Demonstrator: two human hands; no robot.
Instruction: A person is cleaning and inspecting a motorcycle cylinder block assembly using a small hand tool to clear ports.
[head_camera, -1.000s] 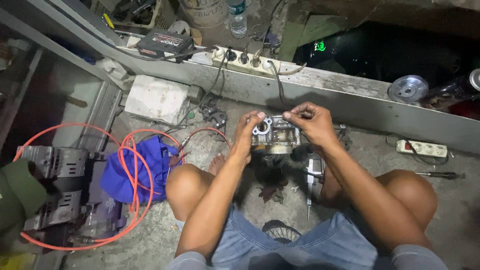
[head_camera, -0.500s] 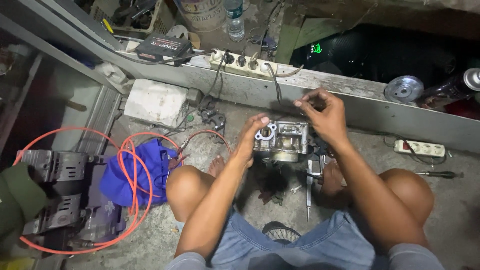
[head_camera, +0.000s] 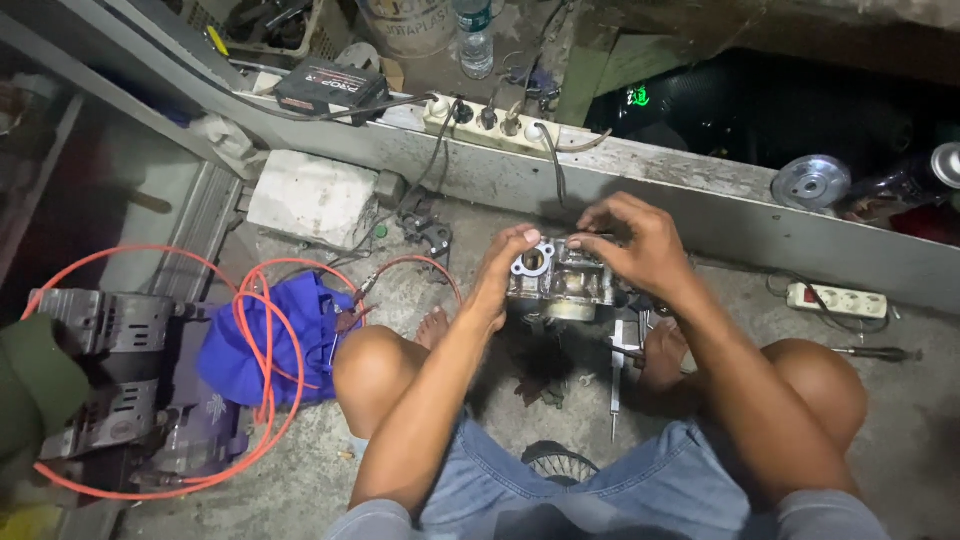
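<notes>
A: How far along is the work looking?

B: The person is squatting on the concrete floor (head_camera: 420, 470) and holding a small metal carburettor-like part (head_camera: 560, 283) up between the knees. The left hand (head_camera: 505, 272) is gripping its left end, fingers closed around the body beside a round bore. The right hand (head_camera: 640, 240) is pinching at the top of the part, fingertips drawn together; whether they are holding a screw or only touching, I cannot tell. I am judging this as mid-job: the part is off any machine, and a screwdriver-like tool (head_camera: 614, 385) is lying untouched on the floor below

A: And packages, labels, signs?

B: A black box (head_camera: 330, 88) with a red and white label is sitting on the grey ledge (head_camera: 700, 205) at upper left. A clear bottle (head_camera: 475, 45) with a label band is standing behind a white power strip (head_camera: 500, 125). A pale bucket (head_camera: 410, 22) with dark printing is showing at the top edge, and a small green glowing mark (head_camera: 638, 97) is lit in the dark recess. An orange hose (head_camera: 250, 360) is looping over a blue cloth (head_camera: 270, 335)
</notes>
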